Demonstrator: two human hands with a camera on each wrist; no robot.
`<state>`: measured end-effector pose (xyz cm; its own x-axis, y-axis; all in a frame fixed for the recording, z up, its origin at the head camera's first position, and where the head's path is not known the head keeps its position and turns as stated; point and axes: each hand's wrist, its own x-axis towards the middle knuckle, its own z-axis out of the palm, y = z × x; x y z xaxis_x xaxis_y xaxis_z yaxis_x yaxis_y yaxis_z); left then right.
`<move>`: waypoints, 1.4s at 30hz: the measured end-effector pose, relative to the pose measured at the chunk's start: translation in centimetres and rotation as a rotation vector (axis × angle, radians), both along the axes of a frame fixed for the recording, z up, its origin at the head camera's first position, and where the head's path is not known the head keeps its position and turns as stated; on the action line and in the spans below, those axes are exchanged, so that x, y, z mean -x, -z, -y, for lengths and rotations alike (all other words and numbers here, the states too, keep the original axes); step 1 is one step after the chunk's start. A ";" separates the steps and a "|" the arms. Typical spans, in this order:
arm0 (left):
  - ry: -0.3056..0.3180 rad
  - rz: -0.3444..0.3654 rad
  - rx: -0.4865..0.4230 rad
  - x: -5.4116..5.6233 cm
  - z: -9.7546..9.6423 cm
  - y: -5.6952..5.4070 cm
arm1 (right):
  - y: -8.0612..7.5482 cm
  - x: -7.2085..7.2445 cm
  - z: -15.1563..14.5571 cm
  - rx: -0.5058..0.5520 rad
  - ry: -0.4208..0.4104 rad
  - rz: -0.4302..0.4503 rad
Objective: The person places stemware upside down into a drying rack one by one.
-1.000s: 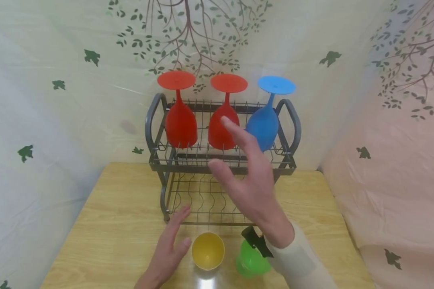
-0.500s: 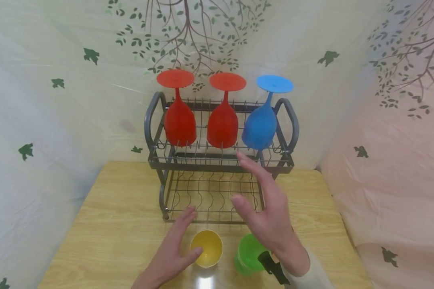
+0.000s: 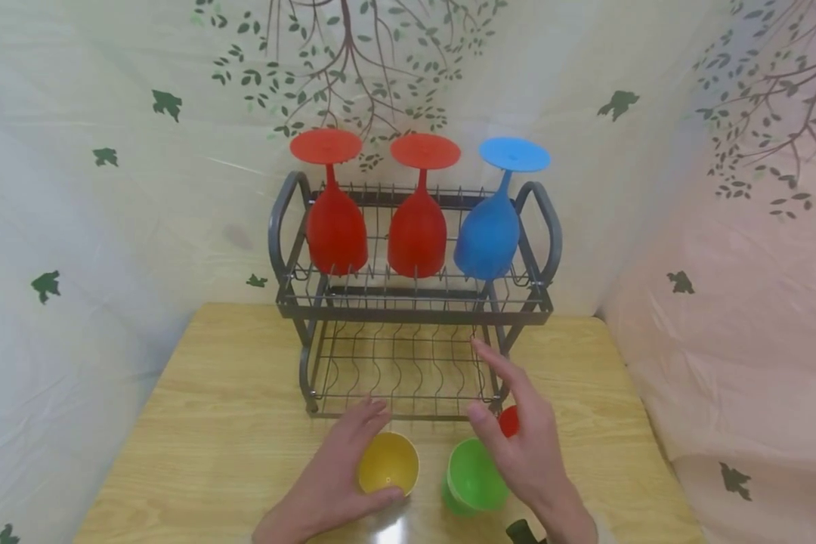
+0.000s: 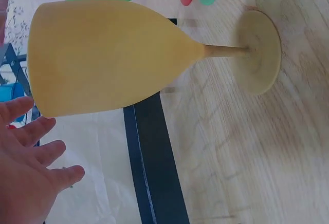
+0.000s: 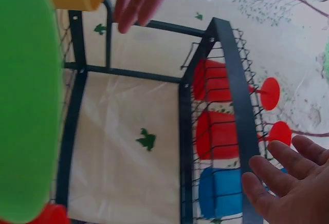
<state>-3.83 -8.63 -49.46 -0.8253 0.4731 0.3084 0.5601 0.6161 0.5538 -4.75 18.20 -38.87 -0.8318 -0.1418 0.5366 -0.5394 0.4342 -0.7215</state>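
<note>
An upright yellow wine goblet (image 3: 386, 459) stands on the table. My left hand (image 3: 336, 476) is spread beside its rim, thumb reaching past the near side; in the left wrist view the straight fingers (image 4: 49, 152) lie by the rim, and whether they touch it I cannot tell. To its right stands a green goblet (image 3: 472, 483), upright too. My right hand (image 3: 530, 453) hovers over its right side with fingers extended and nothing held. Behind that hand a red goblet (image 3: 509, 421) is mostly hidden.
A dark two-tier dish rack (image 3: 415, 313) stands behind the goblets. Upside down on its upper tier are a left red goblet (image 3: 336, 230), a middle red goblet (image 3: 418, 234) and a blue goblet (image 3: 487, 238). The wooden table (image 3: 204, 423) ends against a patterned cloth backdrop (image 3: 177, 189).
My right hand has moved down from in front of the upper tier to beside the green goblet. My left hand has moved right, closer to the yellow goblet.
</note>
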 end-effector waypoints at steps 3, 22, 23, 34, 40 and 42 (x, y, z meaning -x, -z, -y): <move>0.030 -0.068 0.049 0.3 -0.2 0.1 | 1.1 -0.1 -0.6 -0.012 0.045 0.042; 0.110 -0.134 0.309 0.8 -0.4 -0.1 | 6.4 -0.7 -2.1 -0.103 0.153 0.220; 0.112 -0.131 0.317 0.8 -0.4 -0.1 | 6.4 -0.7 -2.1 -0.103 0.152 0.221; 0.105 -0.045 0.334 0.8 -0.4 -0.9 | 6.9 -0.5 -1.4 -0.080 0.158 0.255; 0.055 0.078 0.233 0.8 0.3 -1.2 | 7.0 -0.6 -1.2 -0.024 0.155 0.271; 0.039 0.099 0.184 0.9 0.8 -1.2 | 7.0 -0.5 -1.1 -0.014 0.153 0.274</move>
